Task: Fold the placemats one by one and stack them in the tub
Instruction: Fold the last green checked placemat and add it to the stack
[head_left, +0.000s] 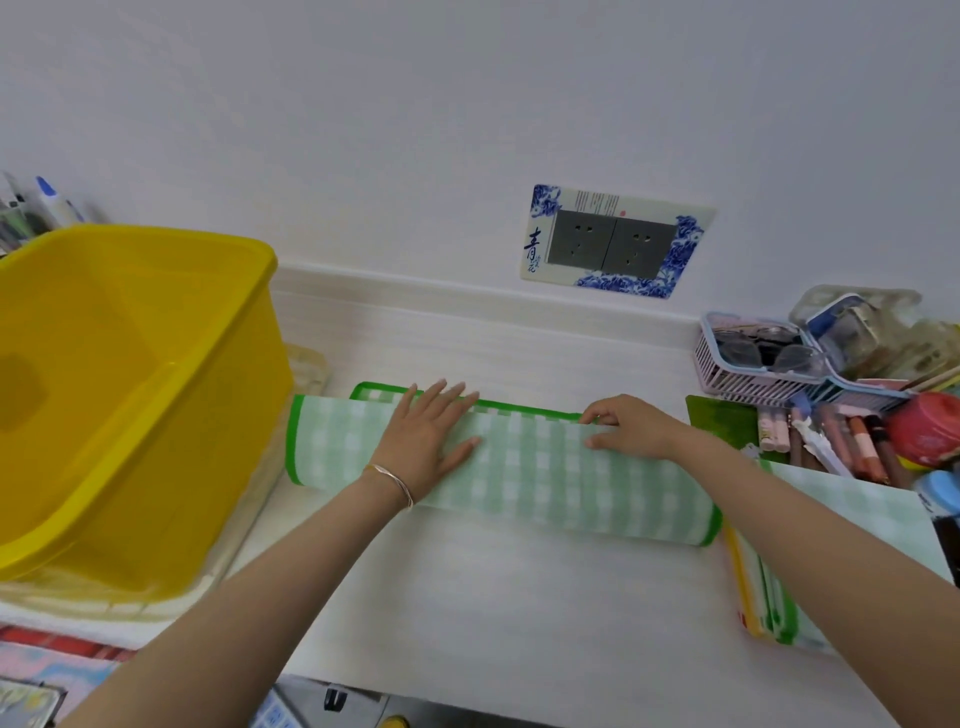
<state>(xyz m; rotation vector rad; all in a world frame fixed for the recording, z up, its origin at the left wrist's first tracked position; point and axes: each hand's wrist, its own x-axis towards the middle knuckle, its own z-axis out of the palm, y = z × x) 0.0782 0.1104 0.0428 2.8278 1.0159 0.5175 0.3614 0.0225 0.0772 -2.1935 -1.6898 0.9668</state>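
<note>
One placemat (545, 467), long axis left-right.

Desk clutter, far wall & right side
White tabletop (493, 597); pink slotted plastic basket (737, 379) far right, loose pens & crayons (841, 441) just nearer, round red lidded jar (922, 428) at right edge; blue-floral dbl wall socket plate (615, 241) behind; blue-capped marker (54, 200) far left.

One yellow tub (234, 415) is standing at the left. Two hands, the left hand (431, 436) and the right hand (631, 426), are lying on one green-checked placemat (545, 467). One pile of placemats (758, 597) is lying at the right, perhaps three or four in it, their edges blurring together. One wall plate (540, 244) is showing two sockets (584, 236). One pink basket (737, 376) is sitting nearby.
</note>
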